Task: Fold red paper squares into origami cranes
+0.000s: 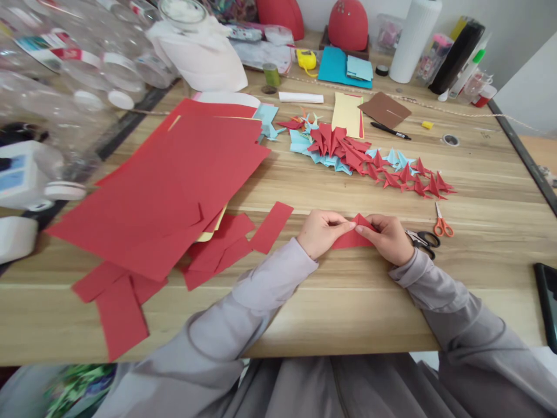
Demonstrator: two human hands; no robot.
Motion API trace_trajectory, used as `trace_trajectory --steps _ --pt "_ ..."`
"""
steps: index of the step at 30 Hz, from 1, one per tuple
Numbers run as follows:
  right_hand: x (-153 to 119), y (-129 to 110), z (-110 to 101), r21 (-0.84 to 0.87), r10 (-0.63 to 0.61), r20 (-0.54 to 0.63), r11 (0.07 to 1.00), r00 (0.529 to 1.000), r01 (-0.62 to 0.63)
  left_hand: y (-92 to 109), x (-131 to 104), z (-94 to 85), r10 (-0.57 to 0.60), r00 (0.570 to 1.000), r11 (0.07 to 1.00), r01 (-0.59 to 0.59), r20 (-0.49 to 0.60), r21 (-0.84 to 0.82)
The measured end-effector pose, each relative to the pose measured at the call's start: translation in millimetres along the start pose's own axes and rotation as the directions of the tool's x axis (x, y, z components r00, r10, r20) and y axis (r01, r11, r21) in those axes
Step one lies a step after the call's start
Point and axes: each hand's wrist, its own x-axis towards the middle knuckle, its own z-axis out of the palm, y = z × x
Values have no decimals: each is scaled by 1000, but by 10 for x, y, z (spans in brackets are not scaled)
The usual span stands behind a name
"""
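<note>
A small piece of red paper (353, 239), folded to a point at its top, lies on the wooden table between my two hands. My left hand (324, 232) pinches its left side near the peak, thumb on top. On the right side, my right hand (389, 237) grips the paper with the thumb pressed close to the other thumb. Black-handled scissors (424, 239) lie partly hidden behind my right wrist, with orange scissors (442, 225) just beyond them. Cut red paper strips (272, 227) are left of my left hand.
Large red sheets (174, 180) cover the table's left part. Folded red paper pieces (333, 142) and light blue ones sit behind my hands. Plastic bottles (117, 69) crowd the far left. A white bottle (415, 40) stands at the back; a black phone (547, 302) lies at the right edge.
</note>
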Motion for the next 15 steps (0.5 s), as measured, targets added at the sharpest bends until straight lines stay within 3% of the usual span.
trace_trajectory --steps 7,15 --pt "-6 -21 -9 49 -2 65 999 998 -2 8 9 26 4 1000 998 -3 14 -58" --pt "-26 -34 14 -84 -58 82 994 995 65 28 17 89 109 994 990 -108 4 -95"
